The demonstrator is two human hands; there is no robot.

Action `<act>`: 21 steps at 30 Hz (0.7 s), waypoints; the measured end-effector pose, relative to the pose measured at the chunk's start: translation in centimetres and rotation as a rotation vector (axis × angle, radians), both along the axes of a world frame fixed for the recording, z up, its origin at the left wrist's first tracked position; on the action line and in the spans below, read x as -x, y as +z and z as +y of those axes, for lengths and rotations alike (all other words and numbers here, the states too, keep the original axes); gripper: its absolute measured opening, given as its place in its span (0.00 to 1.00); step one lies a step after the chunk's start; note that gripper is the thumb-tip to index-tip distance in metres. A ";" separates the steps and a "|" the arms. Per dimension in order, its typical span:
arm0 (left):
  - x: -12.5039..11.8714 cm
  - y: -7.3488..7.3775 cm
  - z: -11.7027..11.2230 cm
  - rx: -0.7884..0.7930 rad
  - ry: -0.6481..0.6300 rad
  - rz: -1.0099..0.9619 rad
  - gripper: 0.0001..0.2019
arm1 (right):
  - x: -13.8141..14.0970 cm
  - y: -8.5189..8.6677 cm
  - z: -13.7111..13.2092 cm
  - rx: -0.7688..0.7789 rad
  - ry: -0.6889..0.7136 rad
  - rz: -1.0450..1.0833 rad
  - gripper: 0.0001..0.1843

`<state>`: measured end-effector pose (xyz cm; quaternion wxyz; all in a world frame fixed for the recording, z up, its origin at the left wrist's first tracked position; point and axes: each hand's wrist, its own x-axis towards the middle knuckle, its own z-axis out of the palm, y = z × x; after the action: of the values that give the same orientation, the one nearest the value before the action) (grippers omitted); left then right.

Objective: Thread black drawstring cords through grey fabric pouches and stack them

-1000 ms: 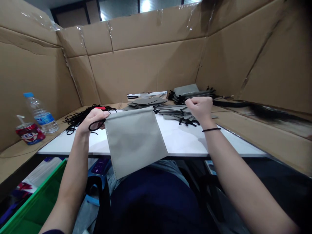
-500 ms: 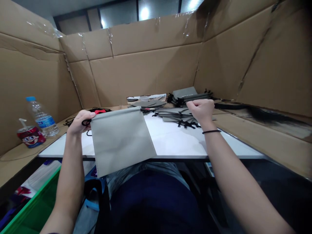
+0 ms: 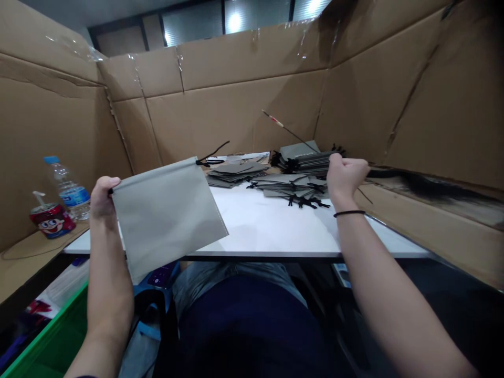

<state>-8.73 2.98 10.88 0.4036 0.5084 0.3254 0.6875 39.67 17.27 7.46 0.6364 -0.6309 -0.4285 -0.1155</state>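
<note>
My left hand (image 3: 104,195) is closed on the upper left corner of a grey drawstring pouch (image 3: 169,212). The pouch hangs tilted, its right end higher, in front of the white table. A black cord (image 3: 210,161) comes out of its upper right corner in a loop and a loose end. On the right, my right hand (image 3: 346,176) is a fist around a thin threading rod (image 3: 276,122), which points up and left and has a red and white band near its tip. The rod is apart from the pouch.
Several grey pouches with black cords lie in a stack (image 3: 291,184) and a farther pile (image 3: 311,157). Flat grey pieces (image 3: 236,170) lie beside them. Cardboard walls (image 3: 220,115) surround the white table (image 3: 275,226). A water bottle (image 3: 73,191) and red cup (image 3: 53,220) stand left.
My left hand has moved left with the pouch, and my right hand slightly right. The rod, earlier at the pouch's right end, is now clear of it, and black cord shows at that end.
</note>
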 end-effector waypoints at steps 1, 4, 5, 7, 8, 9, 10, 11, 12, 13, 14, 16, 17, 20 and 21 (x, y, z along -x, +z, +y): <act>-0.1 0.1 -0.2 -0.001 -0.003 -0.036 0.15 | 0.0 0.0 -0.1 0.013 -0.023 -0.010 0.20; -0.5 0.3 -0.7 -0.025 -0.013 -0.023 0.13 | 0.9 0.0 -0.5 0.094 -0.013 -0.162 0.19; -0.5 0.4 -0.7 -0.034 -0.014 -0.021 0.13 | 1.3 -0.1 -0.6 0.144 0.012 -0.228 0.19; -0.6 0.5 -0.7 -0.043 -0.005 -0.022 0.12 | 2.4 -0.2 -0.7 0.273 0.070 -0.356 0.20; -0.6 0.5 -0.6 -0.049 0.000 -0.019 0.12 | 2.9 -0.4 -0.7 0.335 0.098 -0.413 0.20; -0.6 0.5 -0.5 -0.061 0.003 -0.017 0.12 | 3.5 -0.5 -0.7 0.386 0.127 -0.466 0.20; -0.7 0.4 -0.4 -0.076 0.003 -0.016 0.12 | 4.1 -0.7 -0.6 0.425 0.157 -0.512 0.20; -0.7 0.4 -0.3 -0.091 -0.001 -0.016 0.12 | 4.7 -0.9 -0.6 0.453 0.187 -0.552 0.21; -0.8 0.4 -0.3 -0.103 -0.008 -0.016 0.13 | 5.3 -1.2 -0.6 0.481 0.225 -0.586 0.21; -1.0 0.3 -0.2 -0.111 -0.013 -0.017 0.13 | 5.9 -1.5 -0.6 0.511 0.270 -0.617 0.21; -1.1 0.3 -0.1 -0.117 -0.012 -0.020 0.14 | 6.5 -1.8 -0.6 0.546 0.311 -0.644 0.22; -1.5 0.3 0.1 -0.113 0.007 -0.024 0.14 | 7.6 -2.5 -0.7 0.607 0.396 -0.684 0.22; -1.7 0.3 0.2 -0.105 0.023 -0.028 0.13 | 8.1 -2.8 -0.8 0.628 0.428 -0.698 0.22; -2.2 0.3 0.5 -0.038 0.045 -0.039 0.13 | 9.3 -3.7 -1.2 0.655 0.539 -0.735 0.27; -2.3 0.3 0.6 -0.013 0.038 -0.041 0.12 | 9.6 -3.9 -1.4 0.641 0.591 -0.755 0.27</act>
<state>-6.43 3.58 11.16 0.3940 0.4905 0.3221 0.7074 30.10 15.90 3.57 0.2217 -0.5608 -0.7976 -0.0146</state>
